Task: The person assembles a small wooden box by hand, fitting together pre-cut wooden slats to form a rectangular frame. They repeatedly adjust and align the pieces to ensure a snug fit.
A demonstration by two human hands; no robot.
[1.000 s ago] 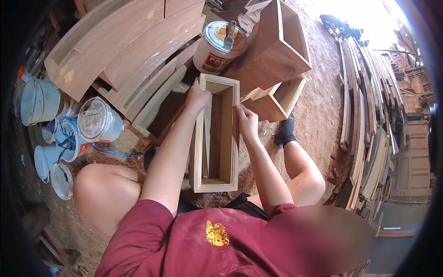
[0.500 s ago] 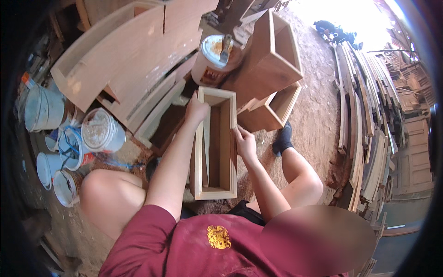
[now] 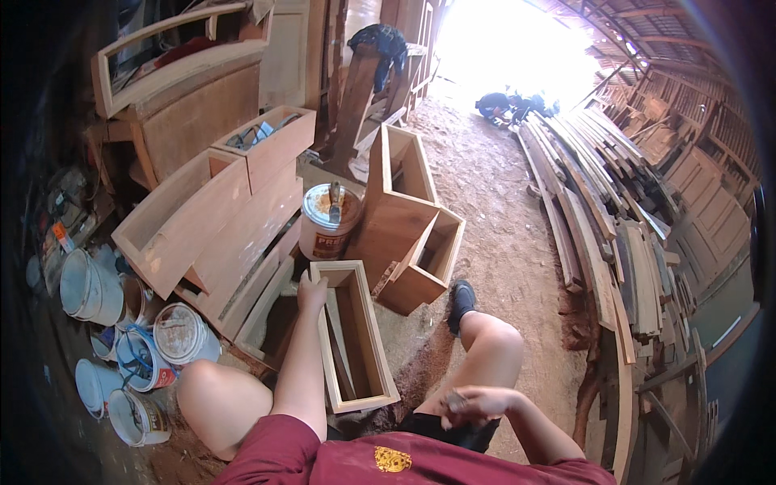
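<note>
A long, rectangular, open box of pale bare wood (image 3: pixel 368 402) lies between the person's knees, its open side up and its length running from near to far, the far end slightly to the left. The left hand (image 3: pixel 312 293) has its grip closed on the far left corner of the frame. Whether the box rests on anything underneath is hidden.

The right hand (image 3: pixel 482 406) is off the box, near and to its right, over the right thigh. Its fingers are curled, with something small and greyish-brown at their tips; I cannot tell what it is, or whether the grip is closed on it.

Just beyond the box stands a round white plastic bucket with a brown label (image 3: pixel 323 234), and a flat-bladed scraper (image 3: pixel 335 202) lies on its stained lid. Right of that bucket are two open reddish-brown wooden boxes with pale rims, the taller one (image 3: pixel 390 230) farther off and the smaller one (image 3: pixel 416 283) nearer.

On the left, a lidded white plastic bucket (image 3: pixel 186 335) stands beside an open one holding blue cord (image 3: pixel 137 364). Long rough wooden planks (image 3: pixel 586 218) lie stacked along the right side of the brown dirt floor (image 3: pixel 525 275).
</note>
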